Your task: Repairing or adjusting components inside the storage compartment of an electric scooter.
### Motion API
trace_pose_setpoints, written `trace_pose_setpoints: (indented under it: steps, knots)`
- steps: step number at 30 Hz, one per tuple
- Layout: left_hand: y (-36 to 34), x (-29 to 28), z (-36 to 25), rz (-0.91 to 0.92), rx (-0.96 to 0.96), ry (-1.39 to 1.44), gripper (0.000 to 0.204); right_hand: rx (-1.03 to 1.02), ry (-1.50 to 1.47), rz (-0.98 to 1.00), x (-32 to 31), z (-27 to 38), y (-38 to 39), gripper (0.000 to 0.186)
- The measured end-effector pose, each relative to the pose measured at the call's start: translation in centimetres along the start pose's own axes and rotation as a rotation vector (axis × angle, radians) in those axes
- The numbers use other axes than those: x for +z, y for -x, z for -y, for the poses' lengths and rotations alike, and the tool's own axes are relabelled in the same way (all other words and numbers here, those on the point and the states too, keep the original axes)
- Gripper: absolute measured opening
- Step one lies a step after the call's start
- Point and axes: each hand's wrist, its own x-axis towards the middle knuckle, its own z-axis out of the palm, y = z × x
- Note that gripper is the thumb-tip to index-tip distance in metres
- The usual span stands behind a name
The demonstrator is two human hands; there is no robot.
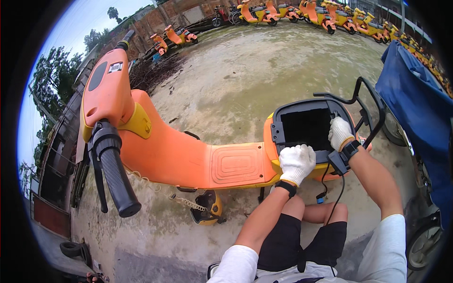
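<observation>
An orange and yellow electric scooter point(174, 155) stands across in front of me. Its black-rimmed opening point(283, 109), where a seat would sit, shows a dark inside. My left hand point(297, 164), in a white knitted glove, is closed at the near left edge of this opening, beside a thin dark part. At the right edge my right hand point(340, 133), gloved too, is closed around a small dark part; its fingers hide most of it. Black straps circle both wrists, the right one bearing a box point(338, 162). Below it hangs a black cable with a blue-ended connector point(321, 200).
A yellow and black helmet point(207, 207) on a coiled cord lies under the scooter. The handlebar grip point(120, 181) juts out at left, a black rear rack point(373, 106) at right. A blue-covered vehicle point(415, 89) stands close at right. Parked scooters point(321, 16) line the far wall.
</observation>
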Motion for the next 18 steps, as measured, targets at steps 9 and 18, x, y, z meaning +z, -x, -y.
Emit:
trace_pose_setpoints:
  steps: [9,18]
  knots:
    - [-0.1,-0.4,-0.2,0.1,0.032,-0.103,0.036,-0.178,-0.056,-0.066,3.0,-1.5,2.7,0.023]
    - [-0.3,-0.6,-0.4,0.127,0.028,-0.153,0.038,-0.708,1.653,-0.481,1.7,3.1,8.9,0.04]
